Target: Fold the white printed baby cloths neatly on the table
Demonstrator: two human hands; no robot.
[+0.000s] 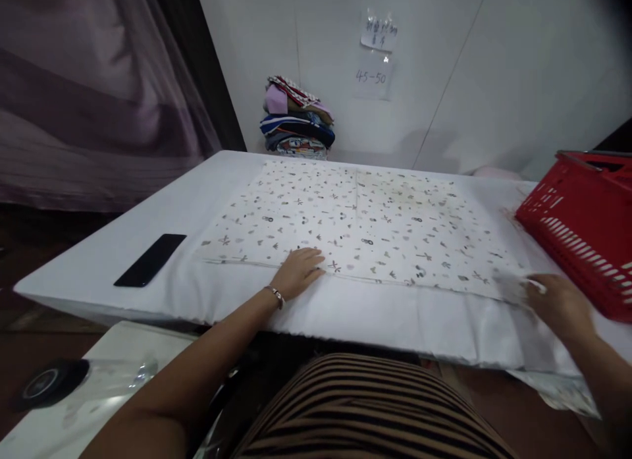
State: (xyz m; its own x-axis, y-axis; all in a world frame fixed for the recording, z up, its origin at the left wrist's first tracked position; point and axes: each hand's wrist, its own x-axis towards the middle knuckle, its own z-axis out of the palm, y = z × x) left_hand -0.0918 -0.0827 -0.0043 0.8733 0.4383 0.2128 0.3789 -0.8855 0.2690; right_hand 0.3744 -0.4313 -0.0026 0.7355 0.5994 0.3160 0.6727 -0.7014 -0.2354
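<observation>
A white cloth with small printed motifs (340, 222) lies spread over the table, a crease running down from its far edge. My left hand (299, 271), with a bracelet on the wrist, rests on the cloth's near edge, palm down and fingers stretched out. At the near right corner, my right hand (560, 304) pinches the cloth between its fingers, lifting that corner slightly. The right hand looks a little blurred.
The table has a white cover (192, 195). A black phone (151, 260) lies on its left. On the right stands a red basket (582, 228). Folded fabrics (299, 120) are stacked by the back wall. A clear bottle with a dark cap (54, 383) lies lower left.
</observation>
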